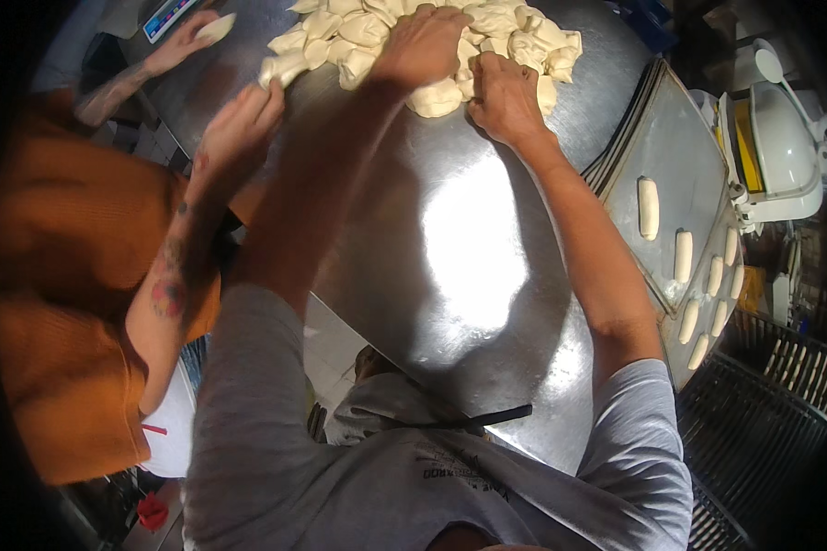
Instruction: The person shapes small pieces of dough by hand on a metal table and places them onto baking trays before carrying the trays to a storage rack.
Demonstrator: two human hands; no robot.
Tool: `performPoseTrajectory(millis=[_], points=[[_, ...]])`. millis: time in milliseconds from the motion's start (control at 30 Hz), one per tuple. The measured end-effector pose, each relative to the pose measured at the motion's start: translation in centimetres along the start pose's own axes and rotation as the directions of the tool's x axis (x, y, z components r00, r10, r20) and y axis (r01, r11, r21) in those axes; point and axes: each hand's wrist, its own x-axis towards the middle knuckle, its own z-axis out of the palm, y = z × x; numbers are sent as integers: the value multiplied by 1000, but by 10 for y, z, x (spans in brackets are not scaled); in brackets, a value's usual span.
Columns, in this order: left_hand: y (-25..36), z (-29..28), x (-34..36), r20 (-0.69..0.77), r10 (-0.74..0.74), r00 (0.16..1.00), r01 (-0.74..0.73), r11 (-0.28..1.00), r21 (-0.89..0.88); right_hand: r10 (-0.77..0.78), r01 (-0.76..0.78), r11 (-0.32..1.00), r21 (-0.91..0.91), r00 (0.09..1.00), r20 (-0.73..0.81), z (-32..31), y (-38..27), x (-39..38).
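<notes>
Pale cut pieces of dough (358, 29) lie heaped at the far edge of the metal table (368, 239). My left hand (424, 44) reaches over the middle of the heap, its fingers stretched out on top of the dough. Just to its right, my right hand (505, 92) has its fingers curled down onto a piece at the near edge of the heap; the fingertips are partly hidden. A rounded dough piece (435, 99) sits on the metal between my two hands.
At left, a co-worker in an orange apron (73, 303) touches a dough piece (283, 68) with one hand (243, 115) and holds a pale piece in the other. Stacked trays (606, 184) with dough rolls (649, 209) stand at right, near a white machine (781, 138) and dark racks (708, 441).
</notes>
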Motion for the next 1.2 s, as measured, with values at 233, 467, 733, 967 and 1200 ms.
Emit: performPoseTrajectory(millis=[233, 467, 733, 967, 1200], points=[[-12, 6, 55, 618, -128, 776, -40, 967, 250, 60, -68, 994, 80, 993, 102, -9, 3, 7], [7, -52, -93, -6, -401, 916, 389, 891, -235, 151, -245, 908, 339, 948, 282, -35, 13, 32], [58, -62, -194, -137, -511, 848, 455, 837, -303, -310, 338, 882, 329, 941, -136, 8, -41, 179], [53, -45, -196, -124, -611, 782, 568, 780, -262, -447, 453, 882, 128, 891, -77, 56, -40, 193], [46, -26, -215, -186, -547, 816, 549, 835, -48, -151, 178, 894, 411, 984, -99, -61, -85, 36]])
